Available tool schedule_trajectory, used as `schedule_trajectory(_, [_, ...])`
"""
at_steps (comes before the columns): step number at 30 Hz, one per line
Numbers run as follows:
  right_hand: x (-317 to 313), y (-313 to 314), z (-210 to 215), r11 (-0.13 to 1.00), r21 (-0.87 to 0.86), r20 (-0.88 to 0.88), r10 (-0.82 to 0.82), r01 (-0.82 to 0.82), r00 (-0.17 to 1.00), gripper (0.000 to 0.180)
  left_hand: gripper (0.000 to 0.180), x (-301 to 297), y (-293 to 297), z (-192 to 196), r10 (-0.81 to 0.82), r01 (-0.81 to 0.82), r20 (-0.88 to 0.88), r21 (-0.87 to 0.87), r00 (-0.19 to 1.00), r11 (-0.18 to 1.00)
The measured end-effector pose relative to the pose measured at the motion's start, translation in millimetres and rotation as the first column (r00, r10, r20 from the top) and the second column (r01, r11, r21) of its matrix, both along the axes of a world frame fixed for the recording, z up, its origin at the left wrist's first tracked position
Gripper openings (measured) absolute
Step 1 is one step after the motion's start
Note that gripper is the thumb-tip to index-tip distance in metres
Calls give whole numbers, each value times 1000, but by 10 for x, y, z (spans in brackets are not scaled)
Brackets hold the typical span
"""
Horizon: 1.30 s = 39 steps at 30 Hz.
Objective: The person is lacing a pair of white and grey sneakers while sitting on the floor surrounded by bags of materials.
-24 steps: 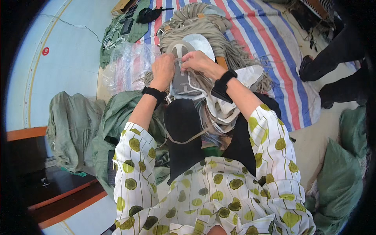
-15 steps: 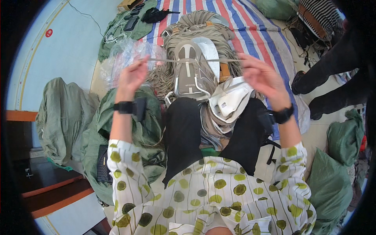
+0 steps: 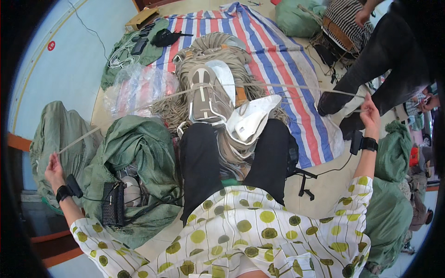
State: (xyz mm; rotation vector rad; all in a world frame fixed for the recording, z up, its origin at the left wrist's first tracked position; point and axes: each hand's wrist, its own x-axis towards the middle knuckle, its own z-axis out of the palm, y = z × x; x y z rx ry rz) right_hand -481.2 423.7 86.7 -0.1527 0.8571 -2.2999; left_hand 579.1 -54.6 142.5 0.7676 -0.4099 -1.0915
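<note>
I am holding a long, pale shoelace (image 3: 296,86) stretched wide across a grey-brown shoe upper (image 3: 199,103), which is lying just beyond my knees on a heap of similar laces (image 3: 211,44), its rounded toe pointing away from me. A white-lined piece (image 3: 248,124) is resting beside it on the right. The lace could end up uneven if one side is taking more pull than the other; too much on one side could even be dragging the opposite end back out of the upper. Nothing of mine is pinning the upper, so a lopsided tug could be tipping it off the soft heap. The left strand is crossing in front of the crinkled clear plastic bag (image 3: 134,88) and the green sack (image 3: 139,139), and a slack lace could be catching there. On the right, the other person's dark trouser leg (image 3: 366,65) is standing close behind my end, so a step could be knocking it.

My arms are spreading far apart, palms off everything below. My left hand (image 3: 54,170) is reaching out low to the left, fingertips pinching one end; my right hand (image 3: 370,118) is standing raised, fingers bunching round the other, the wrist roughly upright. How firmly each is gripping, I cannot tell.
</note>
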Motion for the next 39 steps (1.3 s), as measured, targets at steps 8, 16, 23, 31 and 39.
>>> schedule_trajectory(8, [-462, 428, 398, 949, 17, -102, -313, 316, 944, 34, 30, 1539, 781, 1207, 213, -191, 136, -156, 968, 969])
schedule_trajectory(16, [78, -945, 155, 920, 336, -455, 345, -201, 821, 29, 23, 1250, 820, 1316, -192, 213, 806, 84, 560, 973])
schedule_trajectory(23, [2237, -2405, -186, 558, 812, -557, 828, -171, 60, 20, 25, -3236, 1198, -512, -686, 448, 654, 534, 319, 717])
schedule_trajectory(31, [3055, -3330, -686, 517, 850, -506, 854, 99, -116, 22, 13, -5120, 1333, -1278, -851, 765, 515, 506, 104, 399])
schedule_trajectory(39, [2983, -3538, -840, 601, 750, -608, 791, 277, -68, 22, 22, -5715, 1109, -1258, -978, 853, -4, 491, 207, 178])
